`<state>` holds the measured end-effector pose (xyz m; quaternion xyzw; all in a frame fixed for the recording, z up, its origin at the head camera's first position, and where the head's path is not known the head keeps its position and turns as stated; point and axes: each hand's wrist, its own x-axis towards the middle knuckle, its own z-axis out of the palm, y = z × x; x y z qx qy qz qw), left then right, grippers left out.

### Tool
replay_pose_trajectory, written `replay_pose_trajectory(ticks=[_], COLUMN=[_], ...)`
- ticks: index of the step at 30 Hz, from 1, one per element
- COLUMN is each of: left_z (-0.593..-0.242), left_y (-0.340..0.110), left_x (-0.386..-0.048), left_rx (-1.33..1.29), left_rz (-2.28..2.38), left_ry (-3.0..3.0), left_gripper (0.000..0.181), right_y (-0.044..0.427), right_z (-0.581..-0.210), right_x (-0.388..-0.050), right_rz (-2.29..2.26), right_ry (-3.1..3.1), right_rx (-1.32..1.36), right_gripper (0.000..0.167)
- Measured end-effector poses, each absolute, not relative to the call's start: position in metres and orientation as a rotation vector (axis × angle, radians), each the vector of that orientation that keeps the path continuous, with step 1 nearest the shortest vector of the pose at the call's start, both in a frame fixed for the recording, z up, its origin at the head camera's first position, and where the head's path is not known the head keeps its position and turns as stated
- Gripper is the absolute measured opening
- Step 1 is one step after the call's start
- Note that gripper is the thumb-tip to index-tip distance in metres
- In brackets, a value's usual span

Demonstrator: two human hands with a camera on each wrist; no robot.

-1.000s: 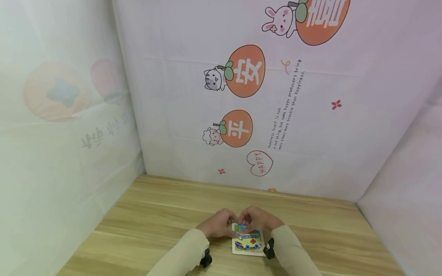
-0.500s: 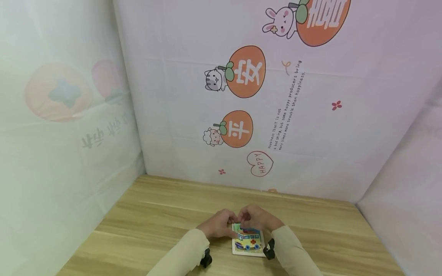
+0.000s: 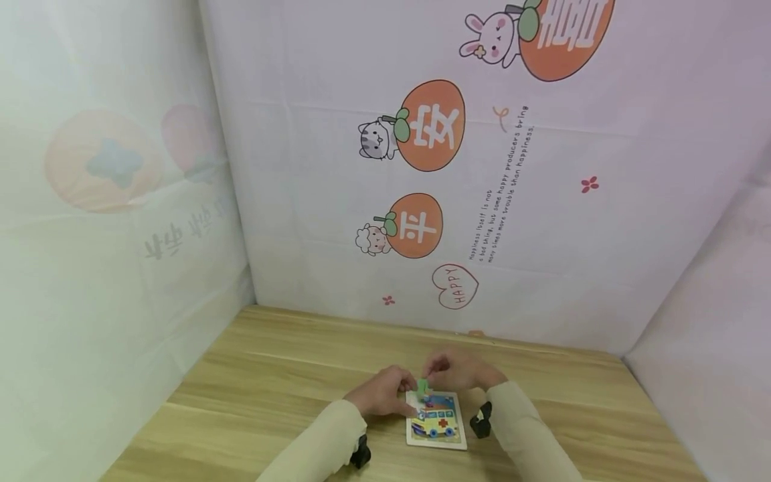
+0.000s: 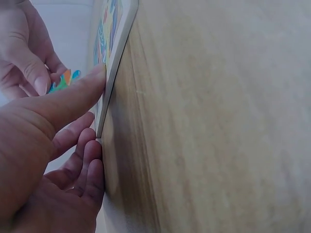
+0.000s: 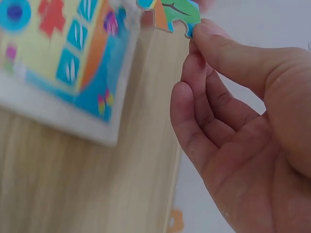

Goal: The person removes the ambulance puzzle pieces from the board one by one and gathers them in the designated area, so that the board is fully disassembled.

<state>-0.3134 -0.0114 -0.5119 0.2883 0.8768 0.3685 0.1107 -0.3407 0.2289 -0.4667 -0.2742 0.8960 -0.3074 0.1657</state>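
Observation:
A small jigsaw puzzle board with a white border and a yellow ambulance picture lies on the table. My left hand holds it by the far left corner; in the left wrist view the thumb presses near its edge and curled fingers meet the rim. Between thumb and fingertips my right hand pinches a green, blue and orange jigsaw piece. That piece is raised and tilted above the board's far left part. A pale gap shows in the picture under it, partly hidden by the left thumb.
Wood-grain table surrounds the board. A white printed cloth rises behind the table's far edge, and more white cloth stands at both sides. Black wrist cameras sit on both sleeves.
My right hand has moved away and to the right from the board, lifting the green jigsaw piece out of the picture's far left part. The left hand has stayed in place.

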Motion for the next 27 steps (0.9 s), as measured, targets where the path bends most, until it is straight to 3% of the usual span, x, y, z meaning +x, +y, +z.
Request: replay_pose_trajectory(ticks=[7,12,27], left_z=[-0.516,-0.515,-0.517], left_y=[-0.011,-0.013,-0.012], left_x=[-0.311,-0.311,-0.314], left_rx=[0.829,0.829,0.854], left_rz=[1.062,1.063,1.019], left_ry=[2.591,2.586,2.609], left_gripper=[0.04,0.04,0.042], right_y=[0.282,0.312,0.337], right_z=[-0.469,-0.472,-0.476], right_x=[-0.348,-0.354,-0.363], right_rz=[-0.99,-1.01,-1.012], right_ry=[2.6,2.707,2.699], right_rx=[-0.788,-0.652,-0.482], right_gripper=[0.015,0.014,0.015])
